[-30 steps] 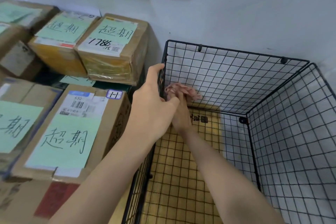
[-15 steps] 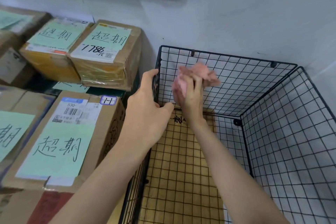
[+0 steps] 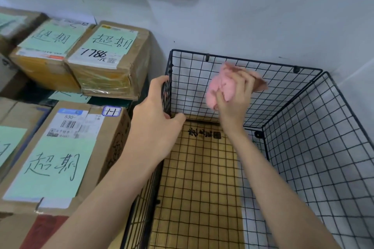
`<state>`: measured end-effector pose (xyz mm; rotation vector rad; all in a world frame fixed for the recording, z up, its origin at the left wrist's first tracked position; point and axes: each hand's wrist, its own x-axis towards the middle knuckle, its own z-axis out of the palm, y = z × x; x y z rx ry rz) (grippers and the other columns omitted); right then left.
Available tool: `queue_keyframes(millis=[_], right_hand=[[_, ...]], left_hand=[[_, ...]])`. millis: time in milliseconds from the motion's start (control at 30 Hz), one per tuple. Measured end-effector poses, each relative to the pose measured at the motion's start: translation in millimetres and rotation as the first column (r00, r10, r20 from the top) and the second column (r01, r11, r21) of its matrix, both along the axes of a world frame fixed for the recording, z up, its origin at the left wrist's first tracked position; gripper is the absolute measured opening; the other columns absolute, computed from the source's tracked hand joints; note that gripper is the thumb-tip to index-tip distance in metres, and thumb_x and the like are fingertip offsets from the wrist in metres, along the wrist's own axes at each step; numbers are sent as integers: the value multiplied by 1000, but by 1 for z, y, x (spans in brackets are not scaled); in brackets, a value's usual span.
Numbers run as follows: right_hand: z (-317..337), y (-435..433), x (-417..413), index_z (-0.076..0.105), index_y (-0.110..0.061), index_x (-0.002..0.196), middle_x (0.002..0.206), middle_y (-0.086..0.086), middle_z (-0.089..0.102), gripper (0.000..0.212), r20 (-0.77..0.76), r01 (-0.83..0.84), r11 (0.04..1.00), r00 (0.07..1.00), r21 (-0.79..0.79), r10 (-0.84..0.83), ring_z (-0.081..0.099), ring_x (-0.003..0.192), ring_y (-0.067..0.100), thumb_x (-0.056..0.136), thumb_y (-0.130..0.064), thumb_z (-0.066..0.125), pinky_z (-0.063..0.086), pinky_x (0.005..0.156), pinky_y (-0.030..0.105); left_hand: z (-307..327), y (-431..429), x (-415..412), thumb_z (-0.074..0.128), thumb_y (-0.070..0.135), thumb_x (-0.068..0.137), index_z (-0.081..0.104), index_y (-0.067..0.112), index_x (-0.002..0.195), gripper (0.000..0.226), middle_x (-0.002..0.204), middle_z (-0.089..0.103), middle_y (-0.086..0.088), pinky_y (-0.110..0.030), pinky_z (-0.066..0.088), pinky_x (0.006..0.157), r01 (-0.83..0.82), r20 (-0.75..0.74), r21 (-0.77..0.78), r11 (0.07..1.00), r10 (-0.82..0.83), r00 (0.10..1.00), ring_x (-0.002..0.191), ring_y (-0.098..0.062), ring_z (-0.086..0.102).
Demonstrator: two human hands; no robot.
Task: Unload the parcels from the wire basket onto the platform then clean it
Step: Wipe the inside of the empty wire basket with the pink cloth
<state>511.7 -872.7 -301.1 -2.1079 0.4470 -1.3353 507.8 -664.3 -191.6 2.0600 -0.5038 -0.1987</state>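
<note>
Hands working at the wire basket [image 3: 323,157]
The left hand [image 3: 155,119] is gripping the basket's left wall; the right hand [image 3: 232,105] is clutching a pink cloth [image 3: 220,85] against its back wall. Parcels [image 3: 60,157] are sitting left of it.

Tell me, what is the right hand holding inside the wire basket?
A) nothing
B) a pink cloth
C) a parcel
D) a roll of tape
B: the right hand has its fingers curled round a crumpled pink cloth, held up in front of the back mesh of the wire basket.
</note>
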Motion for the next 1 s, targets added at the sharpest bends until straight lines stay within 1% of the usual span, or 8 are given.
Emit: queue_keyframes(millis=[100, 267, 367, 467, 533, 700, 867, 1000], right_hand=[[25, -15, 8, 57, -10, 118, 126, -1, 38, 46, 53, 15, 999, 999, -44, -13, 36, 118, 2, 75, -4, 72, 30, 105, 5], [-35, -19, -2, 51, -16, 121, 132, 3, 35, 43, -94, 46, 997, 994, -56, -51, 35, 122, 5, 85, -5, 72, 30, 102, 2], [-75, -17, -13, 55, -10, 120, 135, 5, 35, 38, -237, 50, 999, 970, -7, -50, 44, 121, 14, 86, -1, 70, 42, 102, 20], [-111, -19, -29, 54, -11, 127, 139, 6, 36, 43, -529, 49, 997, 849, 64, -8, 52, 120, 28, 88, -1, 68, 54, 96, 44], [-120, -27, -38, 56, -10, 125, 141, 6, 38, 41, -595, 127, 981, 803, 149, -14, 51, 123, 28, 87, -2, 69, 50, 102, 42], [-67, -42, -49, 61, -7, 111, 128, 6, 45, 31, -344, 74, 994, 938, 77, -43, 46, 119, 17, 83, 6, 64, 50, 100, 38], [23, -63, -40, 60, 0, 108, 123, 6, 42, 26, 105, 199, 976, 976, -86, -190, 43, 117, 12, 82, 5, 59, 33, 104, 12], [12, -84, -37, 62, -3, 106, 121, 15, 43, 19, 78, 286, 867, 957, -407, -279, 45, 114, 23, 88, 1, 57, 43, 101, 20]], left_hand=[[1, 0, 1, 64, 6, 85, 36, 34, 142, 69, 83, 55, 18, 1, 40, 57, -9, -6, 6, 1000, 9, 1000, 75, 3, 59], [1, 0, 1, 65, 8, 85, 36, 37, 142, 69, 84, 55, 18, -1, 40, 58, -10, -9, 31, 999, 10, 1000, 76, 6, 57], [0, 0, 1, 65, 7, 85, 37, 36, 141, 69, 84, 58, 13, -1, 40, 58, -17, -4, 42, 999, 17, 1000, 76, 4, 57], [0, 1, 1, 65, 7, 85, 38, 35, 141, 69, 84, 59, 13, -2, 40, 57, -18, -4, 49, 999, 18, 1000, 74, 2, 57], [1, 0, 0, 65, 6, 85, 37, 34, 141, 69, 84, 58, 13, -2, 40, 56, -15, -2, 52, 999, 15, 1000, 73, 2, 57], [2, 1, 0, 65, 8, 86, 35, 36, 142, 69, 83, 56, 14, -7, 42, 53, -18, -14, 62, 998, 19, 1000, 71, -2, 59], [3, -2, -1, 65, 10, 88, 36, 37, 142, 68, 84, 55, 17, -15, 37, 57, -24, -11, 67, 997, 25, 1000, 70, -5, 58], [3, -1, -1, 65, 10, 88, 36, 37, 141, 67, 86, 55, 17, -15, 36, 59, -27, -27, 67, 997, 28, 999, 74, -4, 58]])
